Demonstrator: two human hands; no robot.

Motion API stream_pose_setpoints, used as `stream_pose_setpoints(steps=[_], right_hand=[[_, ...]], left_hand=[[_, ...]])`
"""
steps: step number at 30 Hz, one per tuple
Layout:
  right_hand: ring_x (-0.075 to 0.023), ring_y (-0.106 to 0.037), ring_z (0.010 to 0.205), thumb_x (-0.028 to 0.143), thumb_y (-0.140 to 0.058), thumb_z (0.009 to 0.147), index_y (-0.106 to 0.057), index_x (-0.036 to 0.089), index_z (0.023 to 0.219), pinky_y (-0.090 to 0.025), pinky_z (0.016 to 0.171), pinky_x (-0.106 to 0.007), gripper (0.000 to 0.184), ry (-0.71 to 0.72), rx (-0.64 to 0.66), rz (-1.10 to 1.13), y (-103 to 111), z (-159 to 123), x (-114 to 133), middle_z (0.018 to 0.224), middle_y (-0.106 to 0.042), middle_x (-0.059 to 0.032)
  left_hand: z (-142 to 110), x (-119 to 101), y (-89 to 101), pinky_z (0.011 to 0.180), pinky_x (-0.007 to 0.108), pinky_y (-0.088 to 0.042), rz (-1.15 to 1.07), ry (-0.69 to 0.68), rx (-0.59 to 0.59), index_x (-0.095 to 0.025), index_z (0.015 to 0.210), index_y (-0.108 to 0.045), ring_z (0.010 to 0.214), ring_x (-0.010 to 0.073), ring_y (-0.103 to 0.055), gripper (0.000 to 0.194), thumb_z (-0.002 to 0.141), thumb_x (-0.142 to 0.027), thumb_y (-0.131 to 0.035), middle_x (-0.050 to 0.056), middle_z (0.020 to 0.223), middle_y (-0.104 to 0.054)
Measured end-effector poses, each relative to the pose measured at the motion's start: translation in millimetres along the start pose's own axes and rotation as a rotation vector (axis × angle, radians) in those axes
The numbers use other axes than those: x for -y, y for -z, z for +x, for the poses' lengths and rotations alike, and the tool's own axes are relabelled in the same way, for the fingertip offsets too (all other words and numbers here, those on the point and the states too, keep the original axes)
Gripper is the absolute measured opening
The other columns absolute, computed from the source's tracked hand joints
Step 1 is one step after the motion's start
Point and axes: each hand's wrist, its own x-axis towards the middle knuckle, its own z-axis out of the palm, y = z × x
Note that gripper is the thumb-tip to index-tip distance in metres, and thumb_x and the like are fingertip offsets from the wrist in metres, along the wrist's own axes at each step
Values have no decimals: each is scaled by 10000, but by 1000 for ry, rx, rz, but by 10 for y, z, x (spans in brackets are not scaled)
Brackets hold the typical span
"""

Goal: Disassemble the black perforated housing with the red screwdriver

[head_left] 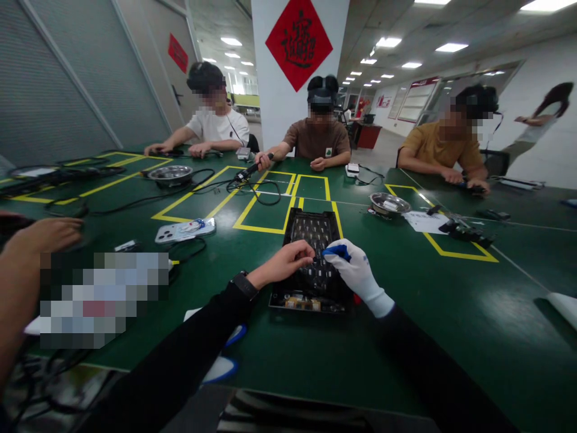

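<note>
In front of me on the green table lies a black tray-like case (311, 225), with rows of small shiny bits inside and tan-gold parts along its near end. My bare left hand (288, 261), a dark watch at its wrist, is over the left side of the case with thumb and fingers pinched together. My right hand (358, 273) wears a white glove with blue fingertips. Its fingers are closed too, close to the left fingertips above the case. Whatever either pinch holds is too small or hidden to make out.
A phone (186, 230) lies to the left. Metal bowls (390, 203) (170, 174) stand farther back, among cables and yellow tape outlines. A loose glove (220, 368) sits by my left forearm. Co-workers sit across the table; another person's hand (49, 237) reaches in at left.
</note>
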Motion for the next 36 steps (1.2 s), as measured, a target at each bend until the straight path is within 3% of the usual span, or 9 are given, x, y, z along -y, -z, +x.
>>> stream_pose_setpoints(steps=[6,12,17,22,26,30,36], right_hand=[[-161,-592,880,284,-472,844,-636,192,933,-446,822,-313,208,-21,36,-44,54,43,-124,928,-649,-37],[-155,-613,792,296,-566,791,-664,187,880,-474,750,-299,172,-11,90,-59,58,35,-179,854,-658,-33],[-150,-604,777,285,-581,792,-664,188,864,-469,731,-297,146,157,173,-91,50,34,-173,836,-647,-47],[-148,-546,717,269,-598,779,-648,189,876,-421,688,-302,135,424,192,-353,34,66,-212,774,-608,-44],[-154,-511,690,261,-603,770,-652,195,866,-384,652,-298,127,509,153,-545,19,68,-203,731,-573,-38],[-147,-520,645,245,-592,776,-653,183,817,-409,639,-291,97,464,113,-500,-3,46,-172,671,-579,-29],[-155,-638,830,230,-519,828,-653,189,966,-483,776,-285,196,231,165,-335,-10,13,-138,908,-691,-48]], left_hand=[[5,-4,-18,633,223,-369,25,6,35,-149,878,-551,665,90,-436,140,830,-267,-493,6,833,-510],[7,-3,-21,650,226,-370,62,-4,31,-147,881,-547,672,91,-437,131,840,-245,-472,6,817,-507],[12,-15,-25,662,229,-368,90,-16,33,-147,871,-549,687,95,-441,130,845,-244,-468,9,819,-512],[13,9,-36,650,226,-367,82,-15,54,-146,852,-551,681,94,-447,137,842,-263,-481,3,793,-511],[16,57,-50,674,232,-378,74,-12,53,-148,858,-547,710,101,-463,119,840,-244,-478,4,798,-518],[19,74,-56,695,237,-388,73,-15,24,-150,864,-533,746,107,-474,112,849,-225,-451,15,840,-525],[15,59,-52,700,247,-397,102,-14,20,-152,872,-528,755,116,-474,124,851,-246,-449,24,855,-528]])
